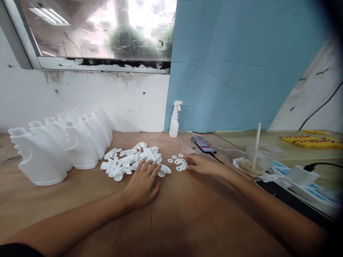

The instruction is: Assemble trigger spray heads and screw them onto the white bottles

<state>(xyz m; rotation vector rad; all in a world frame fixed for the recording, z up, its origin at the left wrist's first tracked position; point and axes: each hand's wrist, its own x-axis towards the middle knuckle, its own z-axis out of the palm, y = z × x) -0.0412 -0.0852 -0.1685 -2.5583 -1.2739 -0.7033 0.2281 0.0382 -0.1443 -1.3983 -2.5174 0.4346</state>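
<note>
My left hand [143,184] rests with fingers spread at the near edge of a pile of white spray heads [128,162], fingertips touching some of them. A ring is on one finger. To the right, my right hand [199,164] reaches to the small white ring washers [179,161]; its fingers are bent beside them, and whether a washer is between the fingertips is too small to tell. Thin clear tubes [191,148] lie just behind that hand. Farther back a white spray bottle [174,123] with its head on stands upright against the blue cloth.
Open-necked white bottles [43,157] stand in rows at the left. A phone [205,144] with a cable lies behind my right hand. At the right are a plastic cup [254,157] with a straw, a power strip [308,189], a dark flat device [284,196] and yellow packets [313,141].
</note>
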